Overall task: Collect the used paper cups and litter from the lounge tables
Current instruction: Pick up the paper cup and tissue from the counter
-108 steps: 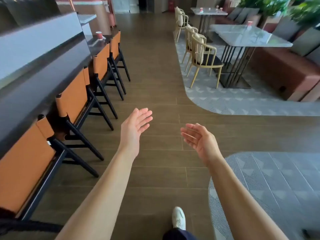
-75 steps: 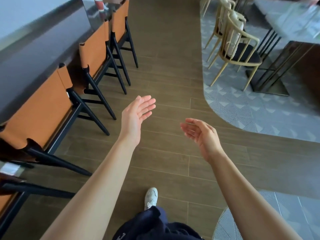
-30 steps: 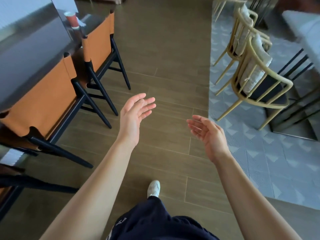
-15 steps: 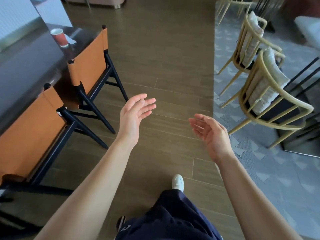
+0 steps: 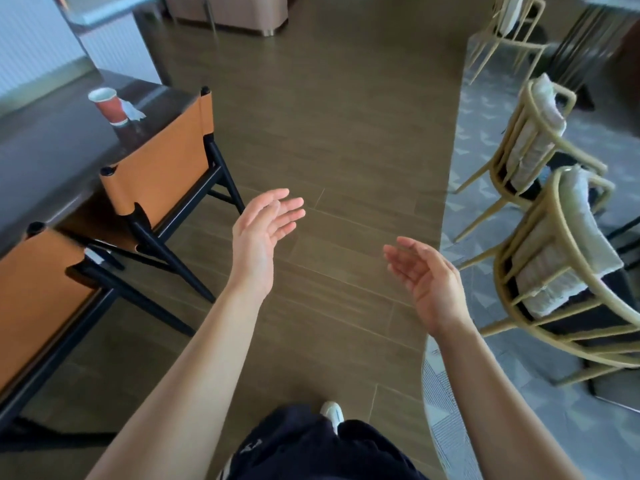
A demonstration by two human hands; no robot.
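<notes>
A red paper cup [image 5: 109, 106] with a white rim stands upright on the dark counter [image 5: 48, 147] at the upper left. A crumpled white tissue [image 5: 132, 111] lies right beside it, on its right. My left hand [image 5: 262, 233] hovers over the wooden floor, fingers apart, holding nothing, well below and to the right of the cup. My right hand [image 5: 427, 278] is open too, palm turned inward, empty.
Two orange-backed black stools [image 5: 162, 168] stand against the counter between me and the cup. Yellow-framed chairs with cushions [image 5: 554, 258] sit on a grey patterned rug [image 5: 460, 410] at right. A beige sofa base is at the far end of the wooden aisle.
I have walked forward along the counter; the cup and tissue have come nearer and lower in view. Both hands stay open and empty in the same pose.
</notes>
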